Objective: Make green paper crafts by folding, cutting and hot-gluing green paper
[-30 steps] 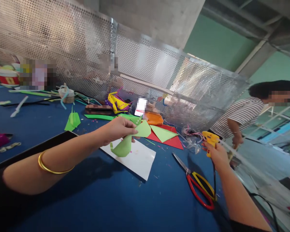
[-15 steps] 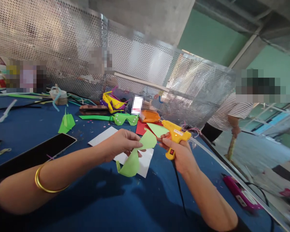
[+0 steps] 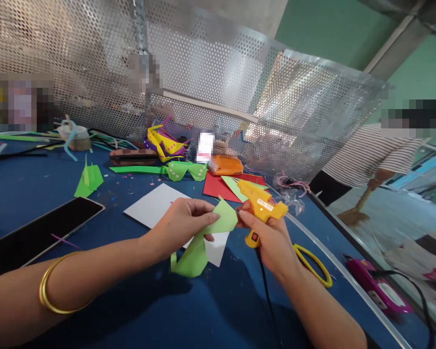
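Observation:
My left hand (image 3: pixel 183 220) pinches a light green paper cutout (image 3: pixel 194 257), shaped like a pair of glasses, between thumb and fingers. It is held tilted above the white sheets (image 3: pixel 147 206). My right hand (image 3: pixel 274 240) grips a yellow hot glue gun (image 3: pixel 257 198), its nozzle pointing up and left. The right thumb and index fingertips reach the cutout's right edge; whether they pinch it I cannot tell. Beyond the hands, red paper (image 3: pixel 218 186) lies with a pale green sheet (image 3: pixel 234 186) on it.
Green paper glasses (image 3: pixel 185 169), yellow and purple ones (image 3: pixel 165 145), and an orange packet (image 3: pixel 227 166) lie at the back. A black flat panel (image 3: pixel 47 235) is at left. Yellow-handled scissors, partly hidden, show a handle (image 3: pixel 325 274). A magenta tool (image 3: pixel 378 286) is at right. A person (image 3: pixel 363 150) holds a broom.
The view has shifted, bringing the yellow handle into sight by my right forearm. Both hands keep their holds on the cutout and glue gun. The person with the broom appears farther right.

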The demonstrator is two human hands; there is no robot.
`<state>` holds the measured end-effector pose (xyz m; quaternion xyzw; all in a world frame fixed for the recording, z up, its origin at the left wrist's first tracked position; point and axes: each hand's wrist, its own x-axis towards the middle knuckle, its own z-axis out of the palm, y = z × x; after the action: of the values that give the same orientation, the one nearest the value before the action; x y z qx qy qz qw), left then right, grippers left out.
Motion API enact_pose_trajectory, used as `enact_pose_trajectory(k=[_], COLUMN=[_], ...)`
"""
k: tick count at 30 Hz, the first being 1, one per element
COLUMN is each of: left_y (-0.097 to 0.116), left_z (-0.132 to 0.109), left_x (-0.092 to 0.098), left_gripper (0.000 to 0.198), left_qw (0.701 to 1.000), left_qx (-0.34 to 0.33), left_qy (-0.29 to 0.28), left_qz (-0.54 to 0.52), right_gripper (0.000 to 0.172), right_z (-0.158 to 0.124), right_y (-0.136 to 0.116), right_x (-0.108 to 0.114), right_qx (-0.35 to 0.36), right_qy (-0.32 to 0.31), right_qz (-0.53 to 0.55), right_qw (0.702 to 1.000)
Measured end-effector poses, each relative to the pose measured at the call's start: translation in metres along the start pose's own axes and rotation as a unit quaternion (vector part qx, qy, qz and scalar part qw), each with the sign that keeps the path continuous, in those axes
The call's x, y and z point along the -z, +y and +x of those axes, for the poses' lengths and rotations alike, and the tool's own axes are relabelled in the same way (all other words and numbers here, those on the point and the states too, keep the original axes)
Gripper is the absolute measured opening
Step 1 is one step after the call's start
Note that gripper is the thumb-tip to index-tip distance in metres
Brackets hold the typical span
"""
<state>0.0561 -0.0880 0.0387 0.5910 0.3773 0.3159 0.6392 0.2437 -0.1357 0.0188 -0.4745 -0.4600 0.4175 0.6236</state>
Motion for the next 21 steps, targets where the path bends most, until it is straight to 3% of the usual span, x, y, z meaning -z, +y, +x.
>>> enact_pose_trajectory(k=[8, 16, 21], left_y=[0.01, 0.013, 0.012], left_z=[0.0, -0.001, -0.003], left_x=[0.01, 0.01, 0.008], left_gripper=[0.021, 0.012, 0.01], left_qw=[0.995, 0.992, 0.993], left_qx=[-0.066, -0.114, -0.102], left_qy=[0.063, 0.06, 0.051], left_qz=[0.034, 0.016, 0.006], right_gripper=[0.018, 0.017, 0.019], right_z=[-0.015, -0.028, -0.03], right_y=[-0.019, -0.019, -0.018], right_x=[0.016, 0.008, 0.007], right_qx=[0.147, 0.187, 0.181], right_qy=[-0.063, -0.113, -0.103], right_qz=[-0.18, -0.332, -0.352], right_qw=[0.971, 0.918, 0.913])
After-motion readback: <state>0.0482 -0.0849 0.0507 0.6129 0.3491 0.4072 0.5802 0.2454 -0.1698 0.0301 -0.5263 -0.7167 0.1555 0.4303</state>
